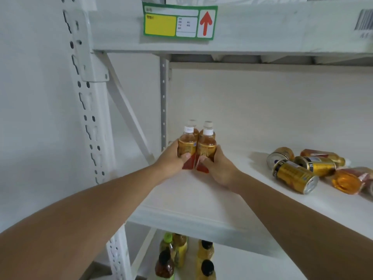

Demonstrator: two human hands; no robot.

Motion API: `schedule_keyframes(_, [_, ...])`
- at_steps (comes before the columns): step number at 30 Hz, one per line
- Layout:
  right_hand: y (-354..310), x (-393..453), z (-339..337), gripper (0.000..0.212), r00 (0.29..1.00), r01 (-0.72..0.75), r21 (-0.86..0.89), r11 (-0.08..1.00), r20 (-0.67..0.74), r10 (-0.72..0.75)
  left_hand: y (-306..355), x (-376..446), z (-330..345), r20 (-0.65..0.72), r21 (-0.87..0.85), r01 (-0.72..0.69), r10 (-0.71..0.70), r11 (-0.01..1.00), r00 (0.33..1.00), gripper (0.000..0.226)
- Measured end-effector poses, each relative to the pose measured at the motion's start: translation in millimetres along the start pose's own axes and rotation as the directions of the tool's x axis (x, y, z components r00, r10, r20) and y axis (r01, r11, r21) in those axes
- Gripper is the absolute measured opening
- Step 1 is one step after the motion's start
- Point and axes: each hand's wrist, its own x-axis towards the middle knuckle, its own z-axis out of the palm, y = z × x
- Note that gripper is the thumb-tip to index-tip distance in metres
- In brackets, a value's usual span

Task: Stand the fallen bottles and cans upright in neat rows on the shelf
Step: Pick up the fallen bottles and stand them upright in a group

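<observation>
Several small amber tea bottles with white caps stand upright in a tight block at the left end of the white shelf. My left hand grips the front left bottle. My right hand grips the front right bottle. Two more bottles stand right behind them. To the right, three gold cans lie on their sides, and two fallen amber bottles lie beside and behind them.
A white slotted upright post and a diagonal brace bound the shelf on the left. The shelf above carries a green and yellow label. Upright bottles stand on the shelf below.
</observation>
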Motion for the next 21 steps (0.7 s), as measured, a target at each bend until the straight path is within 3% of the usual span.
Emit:
schedule_keyframes(5, [0, 6, 1, 0.044, 0.999, -0.052, -0.042, 0.998, 0.013, 0.053, -3, 13, -3, 0.105, -0.098, 0.075, -0.064, 0.992, 0.992, 0.057])
schedule_keyframes(10, [1, 9, 0, 0.042, 0.999, -0.012, -0.059, 0.998, -0.033, 0.010, -5, 20, 2, 0.146, -0.214, 0.089, -0.058, 0.973, 0.988, 0.056])
schedule_keyframes(21, [2, 12, -1, 0.039, 0.996, -0.013, -0.095, 0.995, -0.094, 0.004, -19, 28, 5, 0.116, -0.086, -0.014, 0.024, 0.996, 0.993, 0.062])
